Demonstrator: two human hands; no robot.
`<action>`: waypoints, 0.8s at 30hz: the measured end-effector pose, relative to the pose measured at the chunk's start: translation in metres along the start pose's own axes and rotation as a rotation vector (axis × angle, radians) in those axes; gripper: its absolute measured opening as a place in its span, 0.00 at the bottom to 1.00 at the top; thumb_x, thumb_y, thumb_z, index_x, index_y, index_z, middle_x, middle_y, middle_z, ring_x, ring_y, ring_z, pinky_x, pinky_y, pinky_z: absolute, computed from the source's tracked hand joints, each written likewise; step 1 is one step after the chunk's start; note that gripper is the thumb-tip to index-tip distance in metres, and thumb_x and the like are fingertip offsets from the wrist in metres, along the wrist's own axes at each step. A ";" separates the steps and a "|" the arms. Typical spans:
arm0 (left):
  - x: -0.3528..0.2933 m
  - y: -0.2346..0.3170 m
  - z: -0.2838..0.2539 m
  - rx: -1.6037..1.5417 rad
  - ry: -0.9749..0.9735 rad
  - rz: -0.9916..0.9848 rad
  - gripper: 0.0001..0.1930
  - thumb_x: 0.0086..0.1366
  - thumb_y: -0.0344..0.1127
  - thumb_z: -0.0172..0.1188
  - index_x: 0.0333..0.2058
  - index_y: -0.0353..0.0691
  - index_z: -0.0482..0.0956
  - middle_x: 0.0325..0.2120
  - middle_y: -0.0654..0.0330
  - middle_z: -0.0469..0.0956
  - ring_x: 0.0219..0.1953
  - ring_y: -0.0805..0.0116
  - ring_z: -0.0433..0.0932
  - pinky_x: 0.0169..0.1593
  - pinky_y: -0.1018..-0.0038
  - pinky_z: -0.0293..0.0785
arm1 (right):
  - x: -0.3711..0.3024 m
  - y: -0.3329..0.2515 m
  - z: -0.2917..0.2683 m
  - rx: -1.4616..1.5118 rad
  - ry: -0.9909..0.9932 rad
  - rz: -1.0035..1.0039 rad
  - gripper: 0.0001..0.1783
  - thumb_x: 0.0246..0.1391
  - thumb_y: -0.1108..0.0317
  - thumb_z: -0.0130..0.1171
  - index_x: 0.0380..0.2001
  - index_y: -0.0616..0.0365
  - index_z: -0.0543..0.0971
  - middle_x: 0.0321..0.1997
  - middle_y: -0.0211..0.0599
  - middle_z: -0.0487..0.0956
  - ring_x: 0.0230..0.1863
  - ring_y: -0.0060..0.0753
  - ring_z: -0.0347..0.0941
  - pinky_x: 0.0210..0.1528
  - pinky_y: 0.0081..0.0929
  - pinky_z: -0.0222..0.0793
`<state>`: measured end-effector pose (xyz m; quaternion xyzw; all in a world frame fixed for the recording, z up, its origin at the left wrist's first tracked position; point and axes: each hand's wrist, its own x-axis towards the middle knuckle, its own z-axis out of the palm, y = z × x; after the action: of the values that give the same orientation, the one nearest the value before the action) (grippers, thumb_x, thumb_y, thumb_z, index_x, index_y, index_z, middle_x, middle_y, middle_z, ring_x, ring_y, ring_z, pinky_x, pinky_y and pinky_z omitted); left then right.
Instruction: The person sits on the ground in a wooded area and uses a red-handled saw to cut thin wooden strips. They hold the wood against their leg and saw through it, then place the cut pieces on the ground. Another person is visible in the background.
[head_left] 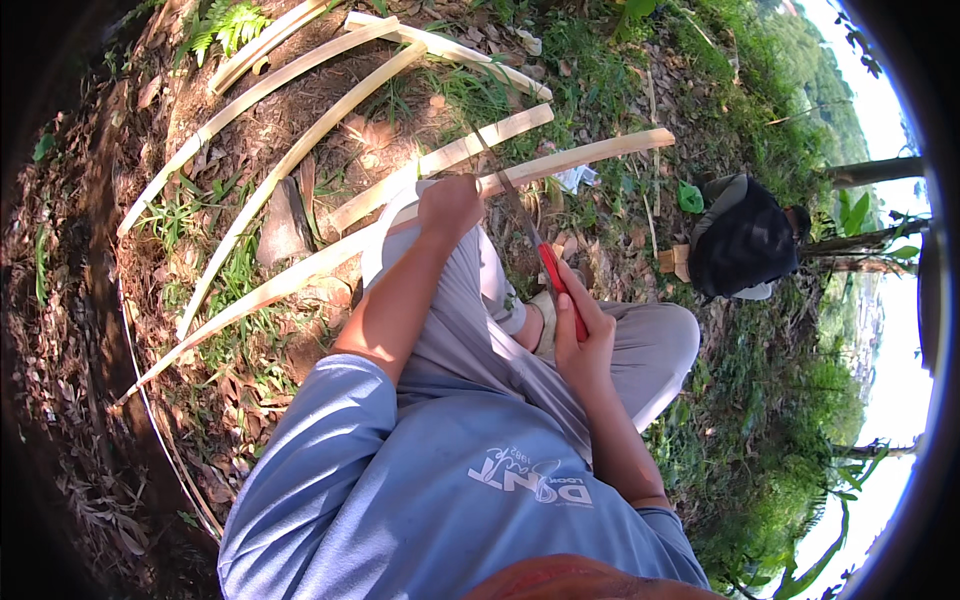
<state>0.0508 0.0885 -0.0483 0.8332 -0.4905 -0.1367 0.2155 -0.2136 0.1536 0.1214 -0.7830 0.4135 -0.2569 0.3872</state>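
Observation:
A long pale wooden strip (pixel 585 153) lies across my raised left knee, one end off to the far right and the other at the lower left. My left hand (pixel 450 208) is closed around it near the knee. In my right hand (pixel 584 335) is the red handle of a hand saw (pixel 550 265). Its narrow dark blade slants up and left, crossing the strip just right of my left hand. Whether the teeth have bitten into the wood cannot be made out.
Several more pale strips lie on the leafy ground, including a curved strip (pixel 300 145) and a shorter strip (pixel 490 138) beyond my knee. A flat dark wood piece (pixel 285 225) is at the left. To the right sit a dark bag-like bundle (pixel 745 240) and a green plastic scrap (pixel 691 197).

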 end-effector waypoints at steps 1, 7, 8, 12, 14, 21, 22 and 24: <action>-0.002 0.003 0.001 0.022 0.010 0.018 0.12 0.66 0.39 0.61 0.38 0.40 0.89 0.33 0.46 0.88 0.39 0.45 0.89 0.44 0.51 0.84 | 0.026 0.016 0.018 -0.012 0.015 -0.022 0.23 0.72 0.74 0.54 0.68 0.63 0.78 0.42 0.59 0.88 0.35 0.32 0.86 0.40 0.32 0.77; 0.008 0.005 0.002 0.063 0.006 0.040 0.12 0.67 0.41 0.61 0.36 0.39 0.88 0.33 0.45 0.89 0.37 0.47 0.90 0.40 0.53 0.85 | 0.126 0.053 0.081 0.063 0.147 -0.216 0.22 0.73 0.67 0.56 0.66 0.61 0.79 0.33 0.56 0.85 0.27 0.35 0.78 0.36 0.35 0.75; 0.008 0.001 -0.003 0.072 0.021 0.031 0.12 0.67 0.40 0.61 0.35 0.39 0.88 0.33 0.45 0.88 0.37 0.47 0.90 0.41 0.53 0.85 | 0.118 0.051 0.077 0.094 0.127 -0.172 0.22 0.74 0.67 0.56 0.66 0.61 0.79 0.35 0.53 0.86 0.29 0.32 0.79 0.37 0.34 0.75; 0.007 -0.006 0.010 0.033 0.057 0.037 0.10 0.64 0.39 0.62 0.33 0.41 0.89 0.32 0.46 0.88 0.35 0.47 0.90 0.41 0.53 0.85 | 0.023 0.064 0.035 0.156 0.082 0.035 0.23 0.74 0.68 0.55 0.68 0.61 0.79 0.48 0.46 0.89 0.42 0.25 0.83 0.47 0.29 0.77; 0.005 -0.014 0.016 0.001 0.104 0.088 0.09 0.62 0.38 0.63 0.33 0.41 0.89 0.31 0.47 0.88 0.34 0.47 0.89 0.40 0.54 0.86 | -0.037 0.048 0.002 0.089 0.063 0.106 0.24 0.73 0.70 0.55 0.68 0.62 0.78 0.53 0.52 0.88 0.46 0.30 0.86 0.51 0.30 0.78; 0.008 -0.003 0.008 0.033 0.051 0.063 0.10 0.63 0.39 0.64 0.32 0.40 0.89 0.29 0.47 0.88 0.34 0.46 0.89 0.41 0.54 0.86 | -0.091 0.014 -0.046 -0.126 -0.013 -0.066 0.24 0.70 0.74 0.55 0.68 0.64 0.78 0.55 0.56 0.87 0.42 0.35 0.88 0.47 0.28 0.78; 0.011 -0.003 0.006 0.044 0.055 0.035 0.11 0.64 0.40 0.64 0.32 0.39 0.89 0.29 0.47 0.88 0.34 0.46 0.90 0.41 0.54 0.86 | -0.069 0.011 -0.038 -0.095 -0.029 -0.041 0.24 0.70 0.74 0.56 0.68 0.64 0.78 0.53 0.56 0.87 0.40 0.32 0.87 0.45 0.27 0.78; 0.012 -0.013 0.013 0.048 0.044 0.041 0.15 0.67 0.44 0.62 0.34 0.39 0.89 0.31 0.46 0.88 0.34 0.45 0.89 0.42 0.53 0.85 | -0.017 0.020 -0.012 -0.036 -0.045 -0.011 0.24 0.70 0.73 0.57 0.67 0.63 0.78 0.50 0.54 0.88 0.35 0.27 0.83 0.42 0.26 0.77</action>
<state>0.0606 0.0806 -0.0661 0.8309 -0.5055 -0.1020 0.2089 -0.2404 0.1562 0.1106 -0.7979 0.4048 -0.2339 0.3805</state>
